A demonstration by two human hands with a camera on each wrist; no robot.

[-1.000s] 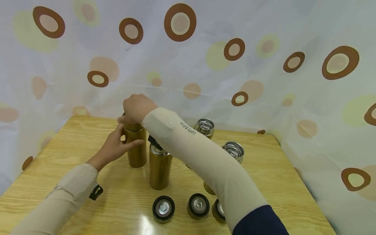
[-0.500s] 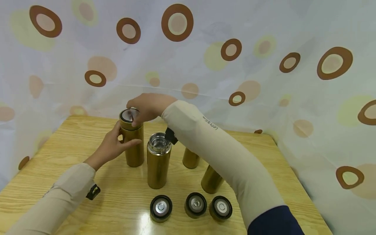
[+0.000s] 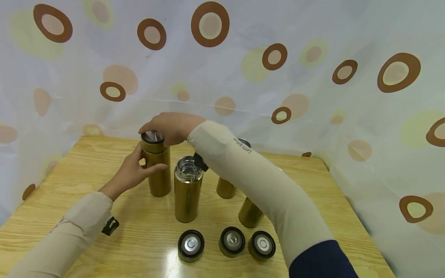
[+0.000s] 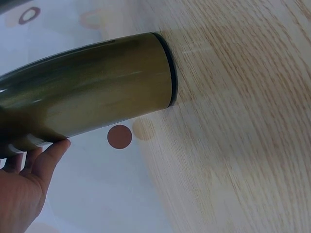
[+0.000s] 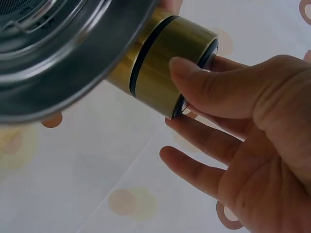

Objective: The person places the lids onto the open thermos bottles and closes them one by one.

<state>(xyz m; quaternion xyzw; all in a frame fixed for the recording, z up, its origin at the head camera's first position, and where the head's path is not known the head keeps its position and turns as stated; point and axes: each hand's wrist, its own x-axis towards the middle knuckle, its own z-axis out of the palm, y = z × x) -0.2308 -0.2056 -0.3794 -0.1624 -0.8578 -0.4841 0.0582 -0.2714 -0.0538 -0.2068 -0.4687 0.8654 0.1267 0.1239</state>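
Observation:
At the far left of the head view stands an upright gold thermos bottle point(image 3: 159, 183) with its gold, black-rimmed lid point(image 3: 153, 147) on top. My left hand point(image 3: 129, 172) holds its side, the thumb across the front; the left wrist view shows these fingers point(image 4: 46, 162) against the bottle's wall. From above, my right hand point(image 3: 172, 125) grips the lid, and in the right wrist view the thumb point(image 5: 214, 90) presses its side. Just right of it stands an open thermos bottle point(image 3: 186, 199), its steel mouth bare.
Two more gold bottles, one farther back point(image 3: 226, 188) and one nearer point(image 3: 251, 213), are partly hidden behind my right sleeve point(image 3: 257, 173). Three loose lids lie underside up in front: left point(image 3: 191, 245), middle point(image 3: 232, 241) and right point(image 3: 262, 245). A patterned curtain point(image 3: 194, 73) hangs behind the table.
My right hand turned back rightward off the lid's top, uncovering it, then moved slightly left with its fingers round the rim again. My left hand stays on the bottle.

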